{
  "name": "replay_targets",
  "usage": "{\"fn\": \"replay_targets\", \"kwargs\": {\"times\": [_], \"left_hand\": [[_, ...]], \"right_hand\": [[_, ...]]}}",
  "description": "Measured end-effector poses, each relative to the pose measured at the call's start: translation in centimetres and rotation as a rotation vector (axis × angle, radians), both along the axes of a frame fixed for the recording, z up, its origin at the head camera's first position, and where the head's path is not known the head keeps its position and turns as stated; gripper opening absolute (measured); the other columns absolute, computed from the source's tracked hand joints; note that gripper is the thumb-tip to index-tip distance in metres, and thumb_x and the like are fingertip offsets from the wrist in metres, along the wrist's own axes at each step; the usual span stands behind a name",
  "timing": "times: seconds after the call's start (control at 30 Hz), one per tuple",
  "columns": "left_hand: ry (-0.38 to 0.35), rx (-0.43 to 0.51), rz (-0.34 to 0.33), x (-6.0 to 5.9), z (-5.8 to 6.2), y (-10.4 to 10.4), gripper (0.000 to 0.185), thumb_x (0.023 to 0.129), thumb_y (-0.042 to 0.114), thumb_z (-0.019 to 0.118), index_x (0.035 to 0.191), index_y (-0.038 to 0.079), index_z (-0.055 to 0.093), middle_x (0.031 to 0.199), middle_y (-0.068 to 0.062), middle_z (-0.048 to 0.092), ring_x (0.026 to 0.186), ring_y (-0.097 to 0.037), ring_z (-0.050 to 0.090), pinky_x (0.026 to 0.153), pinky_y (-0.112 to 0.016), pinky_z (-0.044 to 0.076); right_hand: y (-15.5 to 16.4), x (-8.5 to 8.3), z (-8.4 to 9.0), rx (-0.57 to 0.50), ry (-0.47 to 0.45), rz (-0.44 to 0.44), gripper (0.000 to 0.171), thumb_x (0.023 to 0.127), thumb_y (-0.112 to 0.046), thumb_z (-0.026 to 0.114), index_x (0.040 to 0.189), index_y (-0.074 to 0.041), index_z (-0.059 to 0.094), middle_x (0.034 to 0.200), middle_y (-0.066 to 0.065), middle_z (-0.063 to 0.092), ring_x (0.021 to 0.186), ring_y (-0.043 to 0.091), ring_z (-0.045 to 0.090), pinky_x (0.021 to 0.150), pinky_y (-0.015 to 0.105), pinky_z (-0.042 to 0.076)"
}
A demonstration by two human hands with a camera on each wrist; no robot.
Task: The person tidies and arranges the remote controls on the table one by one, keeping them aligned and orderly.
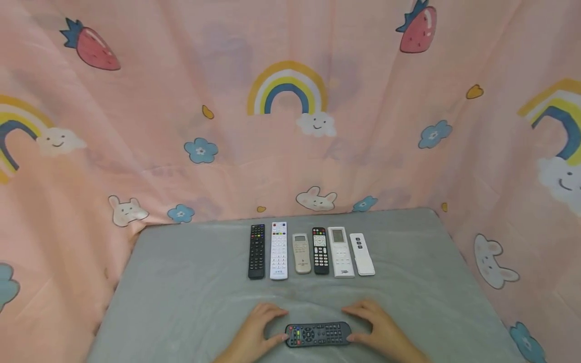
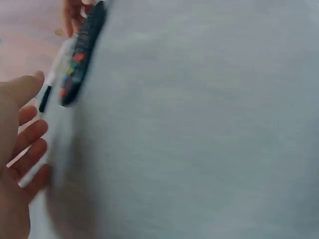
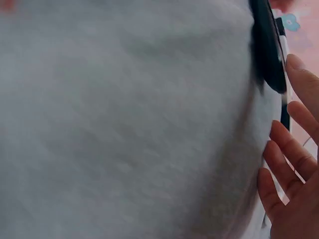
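Soft grey cloth (image 1: 181, 292) carries a slim dark remote (image 1: 318, 334), both hands' grips spread beside it.

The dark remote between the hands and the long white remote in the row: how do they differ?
The dark remote lies crosswise near the table's front edge, with the left hand and right hand at its ends; the long white remote lies lengthwise in the back row, untouched. One is grey-black, the other white. The dark one lies alone; the white one has neighbours on both sides. Both carry coloured buttons and lie face up on the grey cloth.
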State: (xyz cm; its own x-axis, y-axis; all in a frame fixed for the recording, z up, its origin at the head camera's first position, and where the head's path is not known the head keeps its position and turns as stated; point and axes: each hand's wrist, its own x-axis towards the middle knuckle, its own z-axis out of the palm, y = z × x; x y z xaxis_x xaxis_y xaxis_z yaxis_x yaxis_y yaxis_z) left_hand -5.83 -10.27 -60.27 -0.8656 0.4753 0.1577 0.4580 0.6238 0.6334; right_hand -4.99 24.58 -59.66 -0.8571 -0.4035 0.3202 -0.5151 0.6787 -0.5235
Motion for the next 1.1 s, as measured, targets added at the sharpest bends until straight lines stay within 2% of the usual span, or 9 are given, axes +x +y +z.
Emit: {"fn": "replay_targets", "kwargs": {"times": [0.13, 0.27, 0.43, 0.57, 0.73, 0.87, 0.97, 1.1], "left_hand": [[-0.020, -0.026, -0.013, 0.6, -1.3, -0.4, 0.052, 0.083, 0.054, 0.072, 0.128, 0.028, 0.062, 0.120, 0.012, 0.060, 0.110, -0.009, 0.051, 0.097, -0.035, 0.047], [-0.041, -0.049, -0.010, 0.8, -1.9, -0.1, 0.052, 0.081, 0.060, 0.069, 0.125, 0.033, 0.063, 0.120, 0.014, 0.056, 0.108, -0.006, 0.046, 0.094, -0.035, 0.044], [0.014, -0.035, 0.000, 1.1, -2.2, 0.1, 0.049, 0.078, 0.060, 0.071, 0.120, 0.036, 0.066, 0.119, 0.015, 0.054, 0.106, -0.004, 0.044, 0.093, -0.035, 0.041], [0.058, -0.022, 0.010, 1.2, -2.4, 0.2, 0.050, 0.075, 0.061, 0.073, 0.118, 0.037, 0.066, 0.118, 0.016, 0.053, 0.106, -0.005, 0.043, 0.092, -0.036, 0.040], [0.058, -0.012, 0.032, 1.4, -2.4, 0.4, 0.048, 0.075, 0.060, 0.073, 0.117, 0.036, 0.067, 0.118, 0.016, 0.053, 0.106, -0.005, 0.044, 0.091, -0.036, 0.039], [0.041, -0.008, 0.043, 1.5, -2.2, 0.5, 0.048, 0.075, 0.060, 0.072, 0.116, 0.035, 0.068, 0.117, 0.016, 0.054, 0.105, -0.005, 0.044, 0.090, -0.035, 0.039], [0.045, -0.012, 0.049, 1.6, -1.9, 0.6, 0.048, 0.075, 0.059, 0.072, 0.116, 0.035, 0.068, 0.116, 0.016, 0.055, 0.105, -0.005, 0.044, 0.091, -0.035, 0.040], [0.070, 0.000, 0.053, 1.5, -1.0, 0.8, 0.047, 0.075, 0.054, 0.075, 0.116, 0.032, 0.068, 0.113, 0.015, 0.058, 0.104, -0.006, 0.048, 0.091, -0.035, 0.042]], "right_hand": [[-0.1, 0.5, 0.0, 0.051, -0.035, 0.001, 0.058, 0.067, -0.049, 0.085, 0.119, -0.028, 0.071, 0.107, -0.015, 0.061, 0.099, 0.005, 0.054, 0.085, 0.033, 0.050], [-0.2, 0.7, 0.2, 0.071, -0.059, 0.014, 0.060, 0.065, -0.051, 0.085, 0.119, -0.029, 0.070, 0.110, -0.015, 0.060, 0.101, 0.005, 0.053, 0.085, 0.033, 0.050], [-0.2, 0.7, -0.1, 0.084, -0.058, 0.029, 0.057, 0.066, -0.052, 0.083, 0.118, -0.032, 0.071, 0.111, -0.015, 0.059, 0.101, 0.005, 0.052, 0.084, 0.033, 0.050], [-0.2, 0.7, 0.1, 0.126, -0.130, 0.025, 0.057, 0.068, -0.057, 0.080, 0.119, -0.036, 0.070, 0.112, -0.016, 0.058, 0.102, 0.006, 0.051, 0.084, 0.033, 0.049], [-0.4, 0.7, 0.7, 0.173, -0.231, 0.010, 0.056, 0.070, -0.061, 0.076, 0.121, -0.039, 0.068, 0.115, -0.015, 0.058, 0.104, 0.008, 0.051, 0.086, 0.035, 0.050], [-0.5, 0.7, 1.0, 0.174, -0.266, -0.003, 0.055, 0.070, -0.060, 0.077, 0.120, -0.039, 0.069, 0.115, -0.015, 0.058, 0.104, 0.008, 0.051, 0.087, 0.035, 0.050], [-0.6, 0.8, 1.1, 0.148, -0.238, 0.002, 0.055, 0.070, -0.057, 0.078, 0.120, -0.036, 0.069, 0.113, -0.016, 0.059, 0.103, 0.006, 0.051, 0.086, 0.033, 0.050], [-0.4, 0.9, 1.4, 0.073, -0.129, 0.024, 0.054, 0.069, -0.049, 0.082, 0.118, -0.029, 0.071, 0.112, -0.014, 0.062, 0.101, 0.004, 0.054, 0.085, 0.032, 0.052]]}}
